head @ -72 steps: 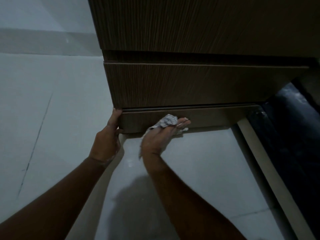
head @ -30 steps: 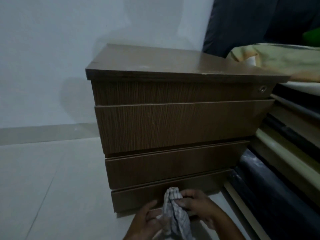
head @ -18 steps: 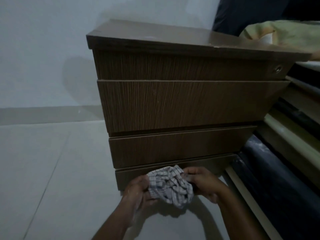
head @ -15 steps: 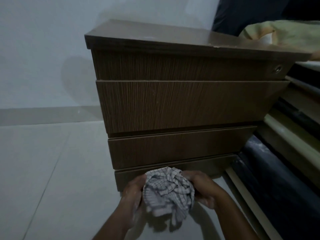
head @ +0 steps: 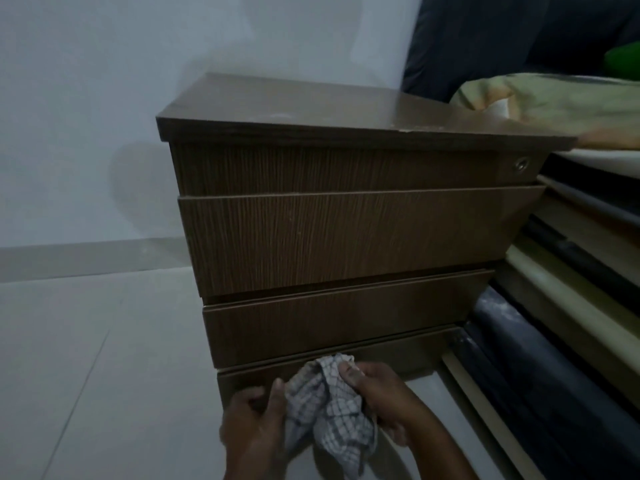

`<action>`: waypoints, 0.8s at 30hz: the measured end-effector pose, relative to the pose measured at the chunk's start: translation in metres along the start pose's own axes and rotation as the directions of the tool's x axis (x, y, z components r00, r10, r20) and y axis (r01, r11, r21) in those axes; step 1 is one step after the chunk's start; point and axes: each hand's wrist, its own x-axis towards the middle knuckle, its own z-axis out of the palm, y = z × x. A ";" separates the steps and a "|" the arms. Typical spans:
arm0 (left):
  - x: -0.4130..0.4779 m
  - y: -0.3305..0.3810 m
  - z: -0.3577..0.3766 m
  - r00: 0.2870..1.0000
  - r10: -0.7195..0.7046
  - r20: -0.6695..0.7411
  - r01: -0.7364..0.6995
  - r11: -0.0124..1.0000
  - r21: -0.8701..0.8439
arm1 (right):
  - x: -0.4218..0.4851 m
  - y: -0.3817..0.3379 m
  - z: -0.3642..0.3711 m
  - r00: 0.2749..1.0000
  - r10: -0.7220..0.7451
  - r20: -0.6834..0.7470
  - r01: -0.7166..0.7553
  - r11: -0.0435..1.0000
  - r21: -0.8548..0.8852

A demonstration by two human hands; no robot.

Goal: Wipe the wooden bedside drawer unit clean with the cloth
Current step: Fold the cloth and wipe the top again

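The dark brown wooden bedside drawer unit (head: 346, 237) stands on the pale floor, with a flat top and three drawer fronts stepping inward toward the bottom. A small keyhole sits at the upper right of its front. Low in the head view, a white-and-grey checked cloth (head: 329, 410) hangs bunched between both hands, just in front of the lowest drawer front. My left hand (head: 256, 427) grips its left side and my right hand (head: 384, 396) pinches its top edge. Neither hand touches the unit.
A white wall (head: 104, 116) runs behind the unit, and the pale tiled floor (head: 86, 358) spreads to the left. On the right a bed frame (head: 571, 323) butts against the unit, with a yellowish pillow (head: 554, 105) overlapping the top's right corner.
Earlier my right hand wiped the bottom drawer front while the left held its corner. Both hands have since come off the unit and gathered the cloth, which now hangs looser; the view has tilted up.
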 end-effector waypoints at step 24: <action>-0.021 0.037 -0.003 0.872 0.214 0.440 -0.214 0.976 -0.051 | -0.007 -0.024 -0.022 0.971 -0.115 0.208 0.207 0.835 -0.510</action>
